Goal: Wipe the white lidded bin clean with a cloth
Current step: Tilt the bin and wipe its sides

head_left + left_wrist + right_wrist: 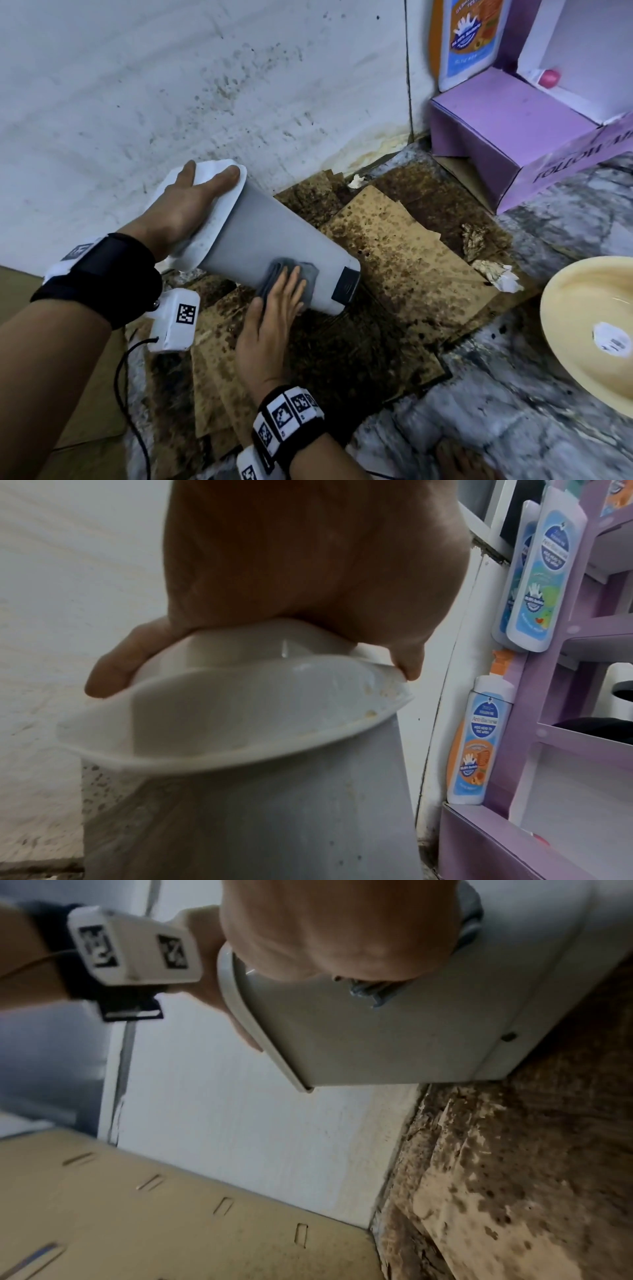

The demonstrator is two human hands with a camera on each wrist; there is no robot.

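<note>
Nearest in the head view, the right hand (270,329) lies flat with straight fingers, pressing a folded grey cloth (291,277) against the side of the white lidded bin (270,246). That bin is tipped over on a slant, its base end low and toward the right, its lidded top raised toward the left and close to the white wall (171,85). Its body is pale grey-white and smooth, with a dark rectangular patch (346,287) near the base end. The wide white lid (219,739) flares out past the body, and the left wrist view shows small yellowish-brown specks along its rim. Spread over this lid, the left hand (191,202) has its fingers extended across the top, the fingertips and thumb hooked over opposite edges, steadying the bin.

Under the bin, stained brown cardboard sheets (394,246) cover the floor, with crumpled paper scraps (496,274) lying on them. At the right edge sits a cream-coloured bowl (589,329). Farther back in the corner stands a purple display stand (507,137) with a bottle of wash (469,37) behind it. The wall is speckled with dark spots.
</note>
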